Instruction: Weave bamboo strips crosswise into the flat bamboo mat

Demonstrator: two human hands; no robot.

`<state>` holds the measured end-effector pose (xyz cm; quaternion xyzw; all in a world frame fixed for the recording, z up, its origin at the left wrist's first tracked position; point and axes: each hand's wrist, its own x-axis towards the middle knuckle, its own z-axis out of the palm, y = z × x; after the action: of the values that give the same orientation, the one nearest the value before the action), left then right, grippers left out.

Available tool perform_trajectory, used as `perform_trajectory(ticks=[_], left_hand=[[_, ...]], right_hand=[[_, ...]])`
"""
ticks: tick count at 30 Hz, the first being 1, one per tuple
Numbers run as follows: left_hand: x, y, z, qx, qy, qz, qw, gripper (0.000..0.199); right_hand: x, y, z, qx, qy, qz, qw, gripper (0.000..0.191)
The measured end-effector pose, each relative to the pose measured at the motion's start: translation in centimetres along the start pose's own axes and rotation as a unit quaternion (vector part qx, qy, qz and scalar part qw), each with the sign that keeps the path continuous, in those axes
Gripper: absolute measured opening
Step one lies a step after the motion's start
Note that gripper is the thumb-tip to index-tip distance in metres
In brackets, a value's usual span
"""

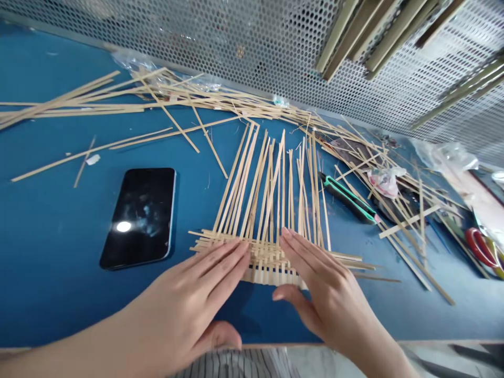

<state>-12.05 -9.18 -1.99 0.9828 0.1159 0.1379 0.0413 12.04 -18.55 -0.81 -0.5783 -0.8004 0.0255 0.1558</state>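
A partly woven piece of thin bamboo strips [265,257] lies flat on the blue table, its long loose strips fanning away from me. Across its left side rests my left hand [197,294], fingers stretched out and side by side, thumb apart. My right hand [323,283] lies on the right side of the weave, fingers extended and the thumb spread near the front edge. The woven middle shows between the fingertips. Crosswise strips stick out past both hands; parts of the weave are hidden beneath them.
A black phone [139,218] lies at left. A green and black cutter [348,198] is right of the strips. Loose bamboo strips [236,102] run along the back, below a perforated metal panel [244,47]. Red-handled scissors [480,247] lie far right. The table's front edge is close.
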Motion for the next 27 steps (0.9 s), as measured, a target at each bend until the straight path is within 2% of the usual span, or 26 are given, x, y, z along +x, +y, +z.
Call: perform_trajectory(ticks=[4, 7, 12, 16, 18, 20, 23, 24, 27], left_hand=[[-1.5, 0.0, -0.2, 0.051, 0.02, -0.028, 0.998, 0.077], [-2.2, -0.1, 0.4, 0.056, -0.001, -0.055, 0.997, 0.082], [-2.5, -0.1, 1.1, 0.043, -0.018, -0.064, 0.997, 0.086], [-2.6, -0.4, 0.2, 0.059, -0.008, -0.052, 0.997, 0.078], [-2.7, -1.1, -0.7, 0.058, 0.009, -0.046, 0.997, 0.069], [-2.6, -2.3, -1.8, 0.067, 0.04, -0.066, 0.995, 0.055], [-1.8, -5.4, -3.1, 0.1, 0.071, -0.112, 0.986, 0.036], [-1.5, -6.7, -3.4, 0.111, 0.068, -0.123, 0.984, 0.035], [-0.4, -10.9, -4.2, 0.125, 0.008, -0.149, 0.981, 0.037]], right_hand=[[0.3, -0.1, 0.2, 0.018, -0.002, -0.033, 0.999, 0.052], [0.6, -0.4, 0.7, 0.039, -0.024, -0.011, 0.999, 0.059], [0.9, -0.7, 0.9, 0.039, -0.018, -0.001, 0.999, 0.061], [0.6, -0.2, 0.3, 0.047, -0.04, -0.007, 0.998, 0.049], [0.4, 0.3, 0.0, 0.034, -0.019, -0.01, 0.999, 0.042], [0.3, 0.9, -0.4, 0.008, 0.02, -0.003, 1.0, 0.037], [0.4, 1.7, -1.2, -0.035, 0.067, 0.008, 0.997, 0.03], [0.5, 1.9, -1.5, -0.043, 0.081, 0.008, 0.996, 0.028], [1.0, 2.6, -2.3, -0.054, 0.109, -0.001, 0.993, 0.027]])
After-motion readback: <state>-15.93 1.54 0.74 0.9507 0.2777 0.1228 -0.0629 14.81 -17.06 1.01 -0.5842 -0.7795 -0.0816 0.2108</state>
